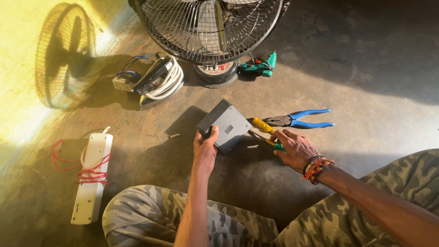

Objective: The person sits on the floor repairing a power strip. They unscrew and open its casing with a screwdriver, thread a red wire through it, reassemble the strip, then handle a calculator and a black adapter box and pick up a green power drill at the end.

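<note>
My left hand (204, 151) grips the near edge of a dark grey flat box (225, 125), holding it tilted just above the concrete floor. My right hand (295, 148), with beaded bracelets on the wrist, rests on the floor to the right of the box, its fingers closed around a screwdriver with a green and yellow handle (273, 143). A second screwdriver with a yellow handle (263, 124) lies just beyond it. Blue-handled pliers (299, 121) lie on the floor to the right of the box.
A wire-caged fan (210, 27) stands at the top centre. A clothes iron with coiled white cord (160, 80) lies left of it, a green tool (260, 66) to the right. A white power strip wrapped in red wire (91, 176) lies at left. My camouflage-trousered legs fill the bottom.
</note>
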